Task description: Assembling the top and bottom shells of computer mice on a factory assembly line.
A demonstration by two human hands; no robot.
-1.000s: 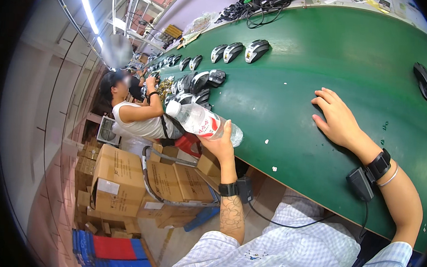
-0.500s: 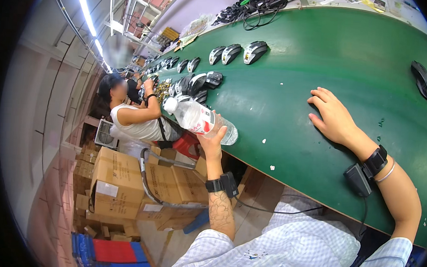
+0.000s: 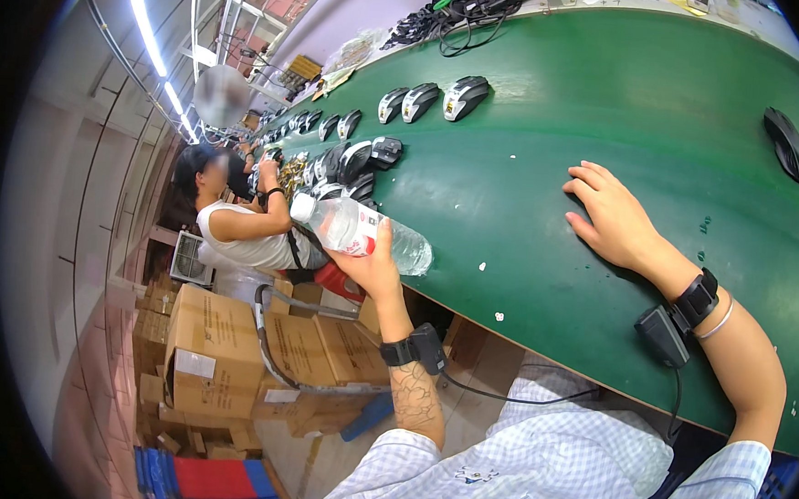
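A clear plastic water bottle with a white cap and a red-and-white label is by the near edge of the green table. It leans to the left in view, and I cannot tell whether its base touches the table. My left hand is closed around it, thumb over the label side, the other fingers partly hidden. Palm down over the table, my right hand holds nothing, its fingers stretched and slightly apart. Past the bottle sits a cluster of black-and-silver computer mice.
More mice line the table farther off. A dark mouse lies at far right. Black cables are heaped at the back. A co-worker sits at left, near cardboard boxes.
My left thumb has shifted along the bottle, and the hand sits a little farther left on it. The whole view has slid slightly left; my right hand's pose is nearly the same.
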